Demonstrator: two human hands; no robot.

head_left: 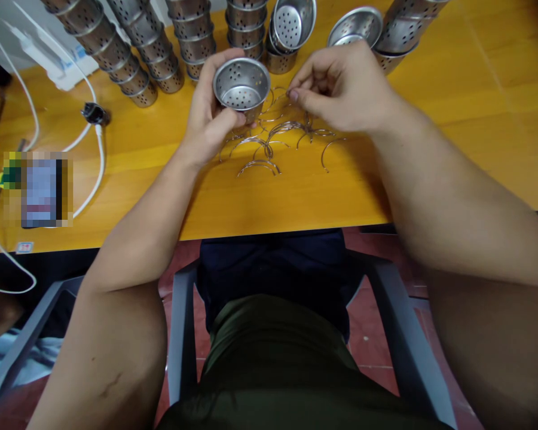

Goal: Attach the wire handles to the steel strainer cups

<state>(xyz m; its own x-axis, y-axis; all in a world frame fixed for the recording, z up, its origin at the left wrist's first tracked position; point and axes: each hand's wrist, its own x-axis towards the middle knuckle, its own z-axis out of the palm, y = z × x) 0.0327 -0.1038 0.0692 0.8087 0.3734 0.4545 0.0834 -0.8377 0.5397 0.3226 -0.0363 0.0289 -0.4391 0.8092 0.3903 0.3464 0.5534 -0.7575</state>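
Lighting: moderate. We record a bright table (488, 143) with a faint sheen, against a dim shirt (273, 364) below. Glints sit on the rim of the metal cup (242, 98). We note a soft shadow on the table beside the right arm (430, 161). Wide-angle stretch toward the edges; top right corner dark, blurred. Coarse pixel blocks cover the phone (40, 191).

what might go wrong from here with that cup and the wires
The thin, curved silver wires overlap in a loose heap, so lifting one might drag others. The left hand grips the round, silver, perforated metal cup; it might slip. Stacked silver perforated metal cups stand close behind that hand and might topple if knocked.
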